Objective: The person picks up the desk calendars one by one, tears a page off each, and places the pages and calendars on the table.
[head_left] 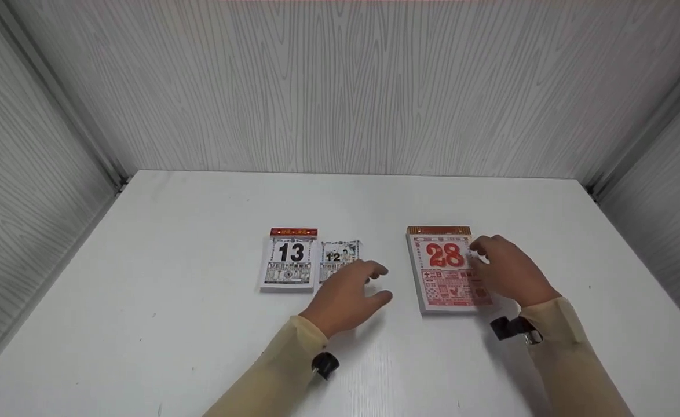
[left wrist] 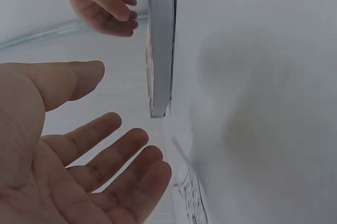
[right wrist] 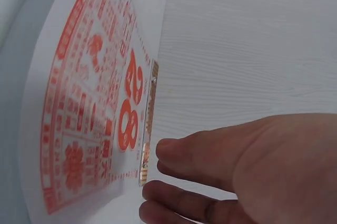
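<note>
Pale wood-grain panels wall in a white desk (head_left: 201, 324) on three sides. From the head view, three paper items lie on it: a small tear-off calendar showing 13 (head_left: 289, 260), a loose sheet marked 12 (head_left: 340, 256) just to its right, and, well apart to the right, a larger red calendar showing 28 (head_left: 445, 269). Each calendar lies flat with its bound edge toward the back wall, so the long axis runs away from the person and the digits read upright to them. The left hand (head_left: 348, 295) hovers over the near edge of the loose sheet, fingers spread and relaxed, holding nothing; the sheet lies just ahead of and under its fingertips. The right hand (head_left: 508, 272) rests over the right side of the red calendar, fingers reaching toward its upper right corner, and is clearly the nearer hand to that pad.

Seen from the left wrist, the left hand (left wrist: 79, 171) is open, palm bare, with the thick edge of the red calendar (left wrist: 160, 45) beyond it and the right hand (left wrist: 102, 5) at that pad's far side.

Seen from the right wrist, the right hand (right wrist: 237, 171) has straight fingers at the bound edge of the red calendar (right wrist: 89, 129); whether it pinches a page cannot be told.
</note>
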Demonstrator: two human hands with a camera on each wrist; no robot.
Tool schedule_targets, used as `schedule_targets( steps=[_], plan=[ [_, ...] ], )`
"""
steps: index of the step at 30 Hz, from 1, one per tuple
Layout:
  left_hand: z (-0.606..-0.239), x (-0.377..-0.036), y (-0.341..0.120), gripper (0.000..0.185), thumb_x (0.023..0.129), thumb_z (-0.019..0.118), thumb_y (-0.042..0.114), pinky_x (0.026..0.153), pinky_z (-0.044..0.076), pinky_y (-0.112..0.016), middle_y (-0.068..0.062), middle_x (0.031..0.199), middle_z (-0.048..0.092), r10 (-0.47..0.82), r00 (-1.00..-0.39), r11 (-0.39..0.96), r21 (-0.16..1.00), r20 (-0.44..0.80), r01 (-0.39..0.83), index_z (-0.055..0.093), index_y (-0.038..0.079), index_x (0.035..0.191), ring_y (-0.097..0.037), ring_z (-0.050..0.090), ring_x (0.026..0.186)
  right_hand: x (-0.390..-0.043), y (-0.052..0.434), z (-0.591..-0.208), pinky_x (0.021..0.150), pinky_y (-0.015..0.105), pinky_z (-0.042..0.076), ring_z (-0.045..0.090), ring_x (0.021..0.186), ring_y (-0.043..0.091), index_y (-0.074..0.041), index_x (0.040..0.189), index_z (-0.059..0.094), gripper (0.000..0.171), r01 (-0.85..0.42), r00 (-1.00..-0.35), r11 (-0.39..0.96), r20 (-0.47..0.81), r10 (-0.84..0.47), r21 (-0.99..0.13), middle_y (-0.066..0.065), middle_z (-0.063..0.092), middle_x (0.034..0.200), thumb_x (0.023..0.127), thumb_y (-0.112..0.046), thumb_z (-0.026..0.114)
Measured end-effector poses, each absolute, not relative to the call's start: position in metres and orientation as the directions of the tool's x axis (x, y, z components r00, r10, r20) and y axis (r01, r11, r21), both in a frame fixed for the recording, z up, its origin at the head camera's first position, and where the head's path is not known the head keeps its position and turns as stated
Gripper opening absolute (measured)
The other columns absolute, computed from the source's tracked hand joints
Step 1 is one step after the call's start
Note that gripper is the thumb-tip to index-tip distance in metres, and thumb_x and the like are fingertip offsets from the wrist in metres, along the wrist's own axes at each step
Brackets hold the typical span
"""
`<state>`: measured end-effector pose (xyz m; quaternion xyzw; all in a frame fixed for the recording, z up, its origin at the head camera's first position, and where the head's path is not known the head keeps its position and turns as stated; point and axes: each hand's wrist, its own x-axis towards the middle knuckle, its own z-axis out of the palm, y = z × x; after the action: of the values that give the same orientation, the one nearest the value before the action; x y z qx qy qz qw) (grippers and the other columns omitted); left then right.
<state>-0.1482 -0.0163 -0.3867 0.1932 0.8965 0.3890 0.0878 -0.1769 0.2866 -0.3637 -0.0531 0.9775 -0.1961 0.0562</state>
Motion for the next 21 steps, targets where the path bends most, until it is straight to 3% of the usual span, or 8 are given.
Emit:
schedule_targets(
  steps=[7, 13, 18, 21],
  plan=[
    [-0.389, -0.152, 0.016, 0.044, 0.097, 0.068, 0.037, 0.099, 0.052, -0.040, -0.005, 0.128, 0.069, 0.449, -0.887, 0.584, 0.787, -0.108, 0.200, 0.066, 0.013, 0.134, -0.021, 0.065, 0.115, -0.185, 0.300, -0.375, 0.093, 0.060, 0.051, 0.060, 0.108, 0.042, 0.016, 0.133, 0.053, 0.048, -0.002, -0.970, 0.935, -0.225, -0.087, -0.353, 0.032, 0.060, 0.123, 0.106, -0.025, 0.054],
    [-0.393, -0.156, 0.039, 0.050, 0.094, 0.069, 0.038, 0.096, 0.052, -0.038, -0.001, 0.114, 0.070, 0.422, -0.889, 0.616, 0.776, -0.180, 0.135, 0.065, 0.009, 0.135, -0.018, 0.064, 0.106, -0.190, 0.301, -0.380, 0.089, 0.055, 0.051, 0.059, 0.103, 0.036, 0.013, 0.131, 0.056, 0.047, 0.007, -0.965, 0.919, -0.242, -0.096, -0.394, 0.030, 0.062, 0.123, 0.106, -0.027, 0.054],
    [-0.393, -0.157, 0.052, 0.035, 0.093, 0.073, 0.033, 0.082, 0.051, -0.035, 0.003, 0.094, 0.068, 0.405, -0.895, 0.616, 0.780, -0.188, 0.115, 0.068, 0.009, 0.117, -0.014, 0.061, 0.087, -0.188, 0.302, -0.379, 0.086, 0.053, 0.051, 0.059, 0.100, 0.036, 0.014, 0.129, 0.057, 0.048, 0.024, -0.966, 0.915, -0.247, -0.083, -0.402, 0.030, 0.063, 0.121, 0.106, -0.029, 0.054],
    [-0.395, -0.157, 0.056, 0.038, 0.091, 0.074, 0.030, 0.080, 0.051, -0.035, 0.004, 0.092, 0.067, 0.379, -0.907, 0.608, 0.789, -0.184, 0.094, 0.064, 0.009, 0.122, -0.014, 0.061, 0.084, -0.187, 0.302, -0.379, 0.083, 0.052, 0.051, 0.058, 0.097, 0.035, 0.013, 0.127, 0.058, 0.048, 0.026, -0.967, 0.914, -0.243, -0.080, -0.405, 0.029, 0.063, 0.119, 0.105, -0.030, 0.054]
  ],
)
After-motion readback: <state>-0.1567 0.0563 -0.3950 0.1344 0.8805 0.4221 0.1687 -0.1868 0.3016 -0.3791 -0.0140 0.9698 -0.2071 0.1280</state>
